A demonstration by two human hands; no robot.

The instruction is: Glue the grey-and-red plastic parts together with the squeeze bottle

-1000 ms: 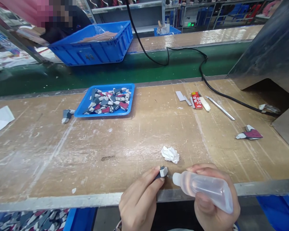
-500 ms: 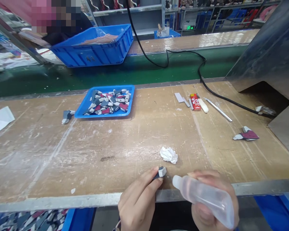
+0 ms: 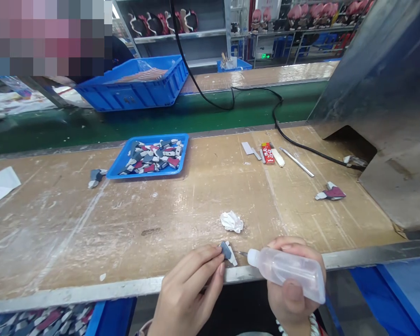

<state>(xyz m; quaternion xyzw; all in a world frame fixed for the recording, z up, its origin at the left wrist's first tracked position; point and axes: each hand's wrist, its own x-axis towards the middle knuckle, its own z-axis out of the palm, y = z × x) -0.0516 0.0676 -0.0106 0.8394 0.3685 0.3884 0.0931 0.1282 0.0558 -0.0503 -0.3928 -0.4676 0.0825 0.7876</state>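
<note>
White sheet: at our far left we see a sheet of paper (image 3: pixel 0 185) flat on the tabletop (image 3: pixel 182 210), cut off by the view's edge.
Lower bin: below the table edge we see a blue bin (image 3: pixel 115 317) full of grey, white and maroon pieces.
Loose piece: just beside the tray we see a stray grey piece (image 3: pixel 97 177) with white ends.
Blue crate: beyond the green strip, a large crate (image 3: pixel 129 99) holds striped, pinkish sheets.
Blue tray: a shallow tray (image 3: pixel 147 176) stands on the table, heaped with small pieces.
Left hand: our left hand (image 3: pixel 185 289) pinches a grey-and-white piece (image 3: pixel 227 252) between thumb and fingertips, near the table's front edge.
Crumpled tissue: a white wad (image 3: pixel 232 221) lies just beyond the pinched piece.
Needle: a thin tip (image 3: pixel 243 253) points left at the piece; we cannot tell whether it touches.
Small things: farther back we see a red packet (image 3: pixel 267 154) among white strips.
Bottle: our right hand (image 3: pixel 286 305) wraps its fingers and thumb around a clear squeeze bottle (image 3: pixel 294 270), tilted with its nozzle to the left.
Silver rod: a slim rod (image 3: pixel 297 162) lies slantwise near the packet.
Maroon piece: a maroon-and-white piece (image 3: pixel 332 192) lies alone near the metal hood (image 3: pixel 374 107).
</note>
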